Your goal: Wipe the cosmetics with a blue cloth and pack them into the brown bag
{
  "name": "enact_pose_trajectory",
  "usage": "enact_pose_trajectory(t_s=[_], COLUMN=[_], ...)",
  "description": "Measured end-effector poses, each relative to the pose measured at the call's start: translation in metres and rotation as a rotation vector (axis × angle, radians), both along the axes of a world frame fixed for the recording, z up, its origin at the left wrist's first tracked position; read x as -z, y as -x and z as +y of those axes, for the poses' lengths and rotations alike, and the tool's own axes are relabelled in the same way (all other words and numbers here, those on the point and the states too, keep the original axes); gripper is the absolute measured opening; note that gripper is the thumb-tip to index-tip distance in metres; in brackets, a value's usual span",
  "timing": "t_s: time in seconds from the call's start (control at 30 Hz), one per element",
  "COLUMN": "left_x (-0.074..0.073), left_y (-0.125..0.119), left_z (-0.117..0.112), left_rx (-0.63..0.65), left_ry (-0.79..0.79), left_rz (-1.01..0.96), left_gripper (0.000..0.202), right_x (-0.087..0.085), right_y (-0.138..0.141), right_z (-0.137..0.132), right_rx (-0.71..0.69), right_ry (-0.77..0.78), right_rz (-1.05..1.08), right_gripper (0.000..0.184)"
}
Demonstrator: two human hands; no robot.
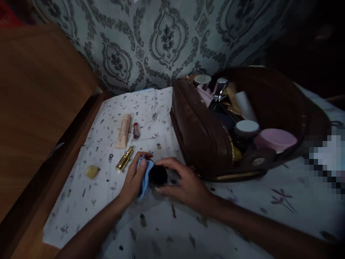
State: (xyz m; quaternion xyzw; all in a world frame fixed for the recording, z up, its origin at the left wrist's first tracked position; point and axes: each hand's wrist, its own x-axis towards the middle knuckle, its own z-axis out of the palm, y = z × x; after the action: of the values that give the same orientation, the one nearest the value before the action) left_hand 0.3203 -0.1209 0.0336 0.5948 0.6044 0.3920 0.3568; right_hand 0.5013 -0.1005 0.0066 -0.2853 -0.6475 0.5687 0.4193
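My left hand (134, 177) is closed on a folded blue cloth (145, 178), its fingers wrapped over the top. The cloth presses against the left side of a round black object (158, 175), whose exact kind I cannot make out in the dim light. My right hand (185, 182) grips that black object from the right, thumb below and fingers above. Left of my hands lie a gold tube (125, 159), a beige squeeze tube (123, 131), a small tube with a red end (136, 131) and a small yellowish sponge (92, 171).
A brown cosmetic bag (201, 133) stands open at right, holding several items, among them a pink round container (275, 140) and a white-lidded jar (247, 127). A patterned white cloth (102, 201) covers the surface. A wooden panel (40, 86) rises at left, and a patterned curtain (167, 36) hangs behind.
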Motion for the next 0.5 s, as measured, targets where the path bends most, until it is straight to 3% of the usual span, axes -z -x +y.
enact_pose_trajectory(t_s=[0.13, 0.3, 0.5], left_x=[0.0, -0.002, 0.003], left_y=[-0.005, -0.01, -0.007], left_z=[-0.001, -0.006, -0.014], left_rx=[0.088, 0.03, -0.017], left_ry=[0.122, 0.142, 0.108], left_rz=[-0.161, -0.197, -0.177], left_gripper=[0.062, 0.064, 0.063], right_x=[0.003, 0.004, -0.016], right_y=[0.001, -0.001, -0.005], right_z=[-0.002, -0.008, -0.02], right_rx=[0.065, 0.105, 0.089], right_ry=[-0.087, -0.227, -0.407], right_rz=[0.043, -0.071, -0.175], right_gripper=[0.039, 0.042, 0.036])
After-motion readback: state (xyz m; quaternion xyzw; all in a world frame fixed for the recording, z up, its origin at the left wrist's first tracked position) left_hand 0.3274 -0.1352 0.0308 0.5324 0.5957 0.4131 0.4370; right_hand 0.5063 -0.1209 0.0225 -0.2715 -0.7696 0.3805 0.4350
